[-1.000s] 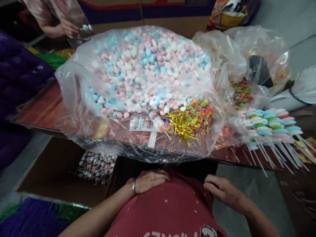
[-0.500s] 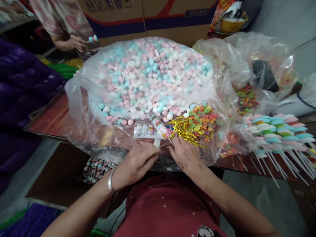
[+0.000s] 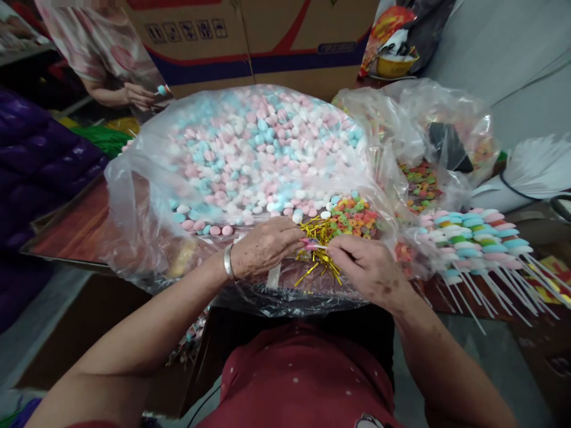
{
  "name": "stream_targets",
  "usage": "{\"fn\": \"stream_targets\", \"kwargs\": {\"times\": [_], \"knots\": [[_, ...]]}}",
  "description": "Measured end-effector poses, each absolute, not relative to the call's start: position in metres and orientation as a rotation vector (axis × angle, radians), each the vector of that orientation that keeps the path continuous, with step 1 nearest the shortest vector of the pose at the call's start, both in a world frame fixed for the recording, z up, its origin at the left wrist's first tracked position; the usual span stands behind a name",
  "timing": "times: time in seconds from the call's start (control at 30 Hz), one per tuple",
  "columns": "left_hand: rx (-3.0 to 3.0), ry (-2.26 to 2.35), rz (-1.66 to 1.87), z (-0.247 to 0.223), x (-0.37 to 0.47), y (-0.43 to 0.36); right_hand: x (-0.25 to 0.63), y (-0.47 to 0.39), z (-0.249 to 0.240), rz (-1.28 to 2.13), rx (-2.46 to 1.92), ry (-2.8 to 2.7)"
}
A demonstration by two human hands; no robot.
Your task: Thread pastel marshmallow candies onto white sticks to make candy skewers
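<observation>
My left hand (image 3: 270,245), with a silver bangle at its wrist, is closed around a wrapped marshmallow skewer (image 3: 309,244). Only the skewer's pink wrapper end shows; the rest lies hidden under my fingers. Thumb and fingers of my right hand (image 3: 372,267) pinch the skewer's white stick (image 3: 322,247) from the other side. Gold twist ties (image 3: 317,270) lie just beneath and around both hands. Behind them are colourful ring gummies (image 3: 352,215) and a big clear bag of pink, blue and white marshmallows (image 3: 254,154).
Unwrapped marshmallow skewers (image 3: 482,238) are stacked at the right, near a bundle of white sticks (image 3: 542,166). A cardboard box (image 3: 57,339) stands below the table's left side. Across the table, another person's hand (image 3: 140,95) holds a skewer before a large carton (image 3: 285,41).
My left hand has moved up and right, closing over the wrapped skewer, which has turned to lie more level. My right hand has shifted right to the stick. The view has swung slightly.
</observation>
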State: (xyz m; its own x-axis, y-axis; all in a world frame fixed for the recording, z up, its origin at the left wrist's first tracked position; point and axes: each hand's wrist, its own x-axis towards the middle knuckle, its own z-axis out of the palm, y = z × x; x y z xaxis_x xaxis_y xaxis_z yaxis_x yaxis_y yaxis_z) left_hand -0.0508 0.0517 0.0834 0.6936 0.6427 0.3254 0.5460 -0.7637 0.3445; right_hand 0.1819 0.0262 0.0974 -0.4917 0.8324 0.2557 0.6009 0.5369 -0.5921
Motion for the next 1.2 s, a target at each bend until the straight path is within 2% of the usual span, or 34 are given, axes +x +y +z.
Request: {"fn": "stream_targets", "kwargs": {"times": [0.4, 0.6, 0.8, 1.03, 1.13, 1.2], "knots": [[1.442, 0.955, 0.723, 0.103, -0.021, 0.026, 0.18, 0.045, 0.121, 0.553, -0.875, -2.299], [1.385, 0.969, 0.731, 0.111, -0.017, 0.028, 0.179, 0.05, 0.113, 0.886, -0.666, -2.164], [1.129, 0.923, 0.634, 0.092, -0.019, 0.026, 0.181, 0.057, 0.099, 0.661, -0.534, -2.306], [1.069, 0.715, 0.557, 0.084, -0.025, 0.021, 0.185, 0.054, 0.096, 0.736, -0.605, -2.267], [1.232, 0.77, 0.501, 0.083, -0.026, 0.02, 0.189, 0.054, 0.094, 0.821, -0.626, -2.308], [1.25, 0.832, 0.502, 0.08, -0.025, 0.019, 0.192, 0.052, 0.096, 0.757, -0.664, -2.35]]}}
